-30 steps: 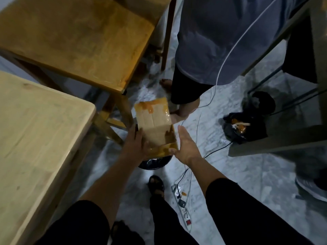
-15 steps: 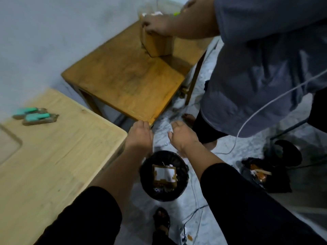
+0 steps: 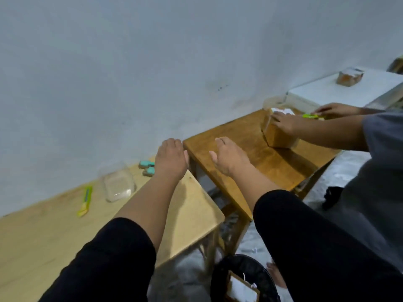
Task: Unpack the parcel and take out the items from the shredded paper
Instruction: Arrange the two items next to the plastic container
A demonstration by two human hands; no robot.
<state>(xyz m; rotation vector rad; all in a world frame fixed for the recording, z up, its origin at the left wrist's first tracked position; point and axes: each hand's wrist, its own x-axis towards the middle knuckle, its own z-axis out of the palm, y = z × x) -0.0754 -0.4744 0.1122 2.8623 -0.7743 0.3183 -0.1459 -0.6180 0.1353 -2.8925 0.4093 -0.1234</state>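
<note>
My left hand [image 3: 171, 159] and my right hand [image 3: 230, 156] are raised side by side in the air, both empty with loose fingers. The brown cardboard parcel box [image 3: 242, 289], with white paper in it, lies in the black bin [image 3: 220, 277] on the floor below, between my arms. On the light wooden table [image 3: 43, 236] to my left lie a yellow-green box cutter [image 3: 85, 200], a clear plastic container [image 3: 117, 184] and two small teal items [image 3: 147, 167]. A second cardboard box [image 3: 278, 135] stands on the darker wooden table [image 3: 250, 162], held by another person's hand [image 3: 285, 124].
Another person in a grey shirt [image 3: 379, 175] stands at the right, a green cutter [image 3: 311, 116] under the far hand. A white surface [image 3: 349, 88] at the back right carries a small taped package [image 3: 350, 76]. A plain wall runs behind both tables.
One second ago both hands held the box over the bin. They let it drop in and rose empty, while my view swung up from the floor to the tables.
</note>
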